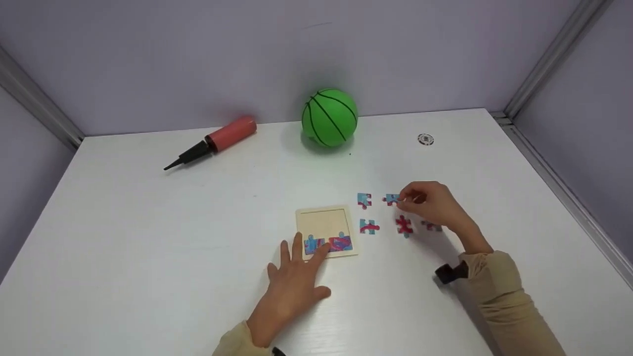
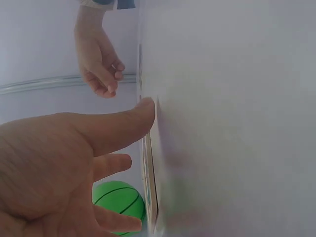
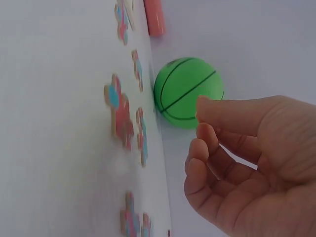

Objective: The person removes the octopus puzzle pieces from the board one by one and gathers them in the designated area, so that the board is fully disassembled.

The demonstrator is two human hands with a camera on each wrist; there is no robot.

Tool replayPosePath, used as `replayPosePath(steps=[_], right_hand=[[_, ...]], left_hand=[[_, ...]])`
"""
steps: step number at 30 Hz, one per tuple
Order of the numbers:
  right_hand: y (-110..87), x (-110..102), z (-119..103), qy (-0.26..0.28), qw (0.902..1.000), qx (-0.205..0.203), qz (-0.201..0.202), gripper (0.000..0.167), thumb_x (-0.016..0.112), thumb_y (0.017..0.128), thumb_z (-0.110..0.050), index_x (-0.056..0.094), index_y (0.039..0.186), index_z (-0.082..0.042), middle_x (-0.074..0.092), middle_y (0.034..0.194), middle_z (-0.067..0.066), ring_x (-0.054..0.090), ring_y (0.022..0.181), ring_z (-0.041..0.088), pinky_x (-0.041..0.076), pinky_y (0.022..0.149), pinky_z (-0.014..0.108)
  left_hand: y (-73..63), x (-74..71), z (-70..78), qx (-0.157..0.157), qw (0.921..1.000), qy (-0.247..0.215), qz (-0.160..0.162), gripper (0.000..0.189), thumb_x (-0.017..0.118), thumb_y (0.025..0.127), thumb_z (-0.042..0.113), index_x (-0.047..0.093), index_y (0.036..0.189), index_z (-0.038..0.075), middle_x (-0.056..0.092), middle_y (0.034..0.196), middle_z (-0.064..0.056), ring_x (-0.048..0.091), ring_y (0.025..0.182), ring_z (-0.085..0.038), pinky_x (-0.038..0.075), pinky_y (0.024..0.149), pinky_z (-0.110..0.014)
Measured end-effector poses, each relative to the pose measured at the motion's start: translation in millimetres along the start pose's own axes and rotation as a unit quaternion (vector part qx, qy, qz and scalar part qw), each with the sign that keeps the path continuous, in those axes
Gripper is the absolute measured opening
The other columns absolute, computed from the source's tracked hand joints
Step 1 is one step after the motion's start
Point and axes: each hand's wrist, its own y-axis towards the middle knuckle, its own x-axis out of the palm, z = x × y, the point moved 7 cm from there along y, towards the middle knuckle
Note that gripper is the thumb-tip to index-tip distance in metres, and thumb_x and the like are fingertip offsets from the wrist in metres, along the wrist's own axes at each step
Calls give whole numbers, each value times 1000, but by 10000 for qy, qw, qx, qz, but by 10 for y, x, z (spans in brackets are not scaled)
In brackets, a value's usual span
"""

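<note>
Left hand [image 1: 293, 284] has fingers spread over the frame [image 1: 322, 222]; right hand [image 1: 431, 201] has fingers curled together, apparently empty: hurried pinching could flick the puzzle piece [image 1: 391, 200] below away.

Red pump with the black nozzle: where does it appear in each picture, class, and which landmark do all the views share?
Head: the red pump, upper left, left of the green ball.
Left wrist: not in view.
Right wrist: top edge, near the middle, cut off.
Shared landmark: the green ball.
</note>
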Motion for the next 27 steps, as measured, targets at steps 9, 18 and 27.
replayPosePath(steps=[9,18,27], right_hand=[[252,409,-490,602,9960,-321,-584,8,72,86,-12,69,92,-8,62,81,2,53,73,19,45,66,27],[351,758,-821,764,9894,-728,-995,8,71,85,-10,69,92,-7,62,79,1,53,69,15,46,64,28],[381,1137,-1059,752,9771,-1155,-1622,5,71,86,-10,69,90,-6,63,76,-2,52,67,9,45,64,25]], left_hand=[[-18,20,2,121,9998,63,-135,71,79,76,33,50,141,22,19,152,-30,18,135,-57,29,91,-74],[11,35,17,147,9985,416,-312,70,78,76,39,51,140,30,23,151,-30,22,134,-56,31,90,-72],[30,-1,10,278,9973,631,-235,67,79,75,42,54,137,30,26,150,-27,27,131,-57,34,91,-67]])
